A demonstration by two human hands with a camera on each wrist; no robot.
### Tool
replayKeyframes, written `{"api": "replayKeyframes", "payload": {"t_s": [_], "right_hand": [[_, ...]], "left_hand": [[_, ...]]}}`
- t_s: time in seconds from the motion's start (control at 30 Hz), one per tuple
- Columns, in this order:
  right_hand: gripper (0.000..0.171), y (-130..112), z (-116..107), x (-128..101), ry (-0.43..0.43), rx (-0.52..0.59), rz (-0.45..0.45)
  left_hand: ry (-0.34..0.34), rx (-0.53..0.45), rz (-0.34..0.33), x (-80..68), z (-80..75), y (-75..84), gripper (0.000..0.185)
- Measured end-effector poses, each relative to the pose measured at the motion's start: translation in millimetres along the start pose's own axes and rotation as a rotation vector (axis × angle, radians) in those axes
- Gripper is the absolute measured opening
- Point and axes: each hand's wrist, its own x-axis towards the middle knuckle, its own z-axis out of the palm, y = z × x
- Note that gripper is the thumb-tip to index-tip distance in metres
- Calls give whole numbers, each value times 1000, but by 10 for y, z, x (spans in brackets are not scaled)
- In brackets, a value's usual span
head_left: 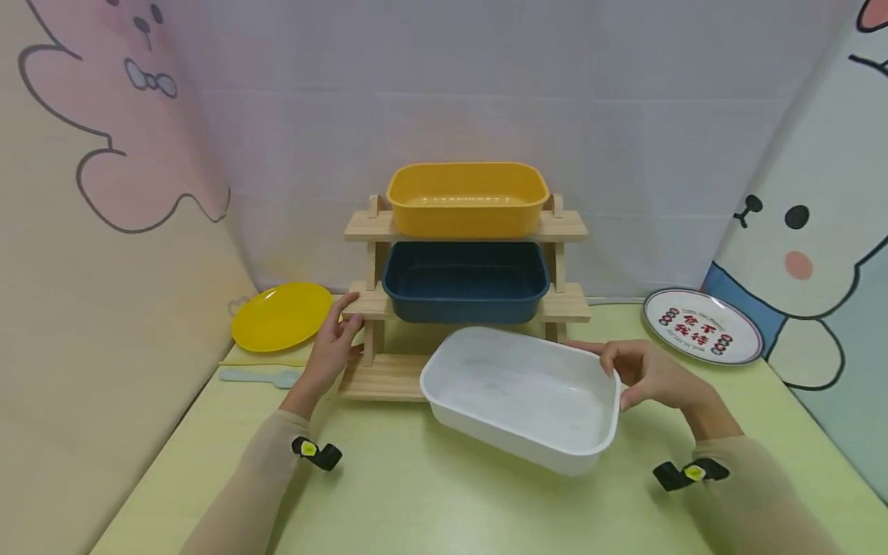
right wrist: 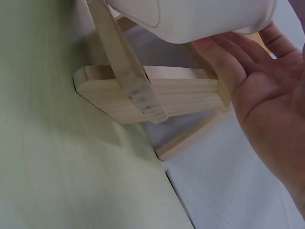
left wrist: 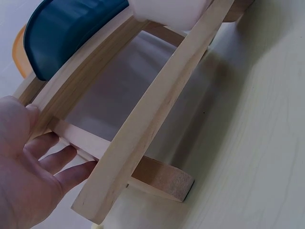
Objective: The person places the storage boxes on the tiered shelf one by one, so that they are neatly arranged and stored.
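Observation:
My left hand [head_left: 331, 348] grips the left end of the middle step of a three-step wooden shelf rack [head_left: 388, 378]. In the left wrist view, the thumb lies over the board and the fingers reach under it beside the side support [left wrist: 78, 138]. With my right hand [head_left: 655, 376] I hold a white rectangular dish [head_left: 520, 393] by its right end, thumb at the rim and fingers beneath, as the right wrist view shows. The dish is tilted, its left end over the lowest step. A dark blue dish [head_left: 466, 285] sits on the middle step, a yellow dish [head_left: 468, 202] on the top one.
Left of the rack are a yellow plate [head_left: 280, 317] and a pale blue utensil [head_left: 260, 378], with a thin yellow stick [head_left: 264, 364] behind it. A white plate with red lettering [head_left: 704, 326] leans at the right wall. Printed curtains [head_left: 486, 92] enclose the table.

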Motion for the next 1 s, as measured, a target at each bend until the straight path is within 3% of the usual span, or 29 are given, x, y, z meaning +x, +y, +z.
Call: {"api": "replayKeyframes", "payload": {"t_s": [0.37, 0.6, 1.0], "right_hand": [[32, 268, -11, 310, -9, 25, 73], [33, 340, 48, 439, 47, -7, 156], [35, 465, 66, 619, 66, -76, 134]], "left_hand": [[1, -15, -3, 22, 9, -7, 54], [-7, -26, -7, 19, -1, -19, 54], [4, -16, -11, 18, 12, 10, 54]]}}
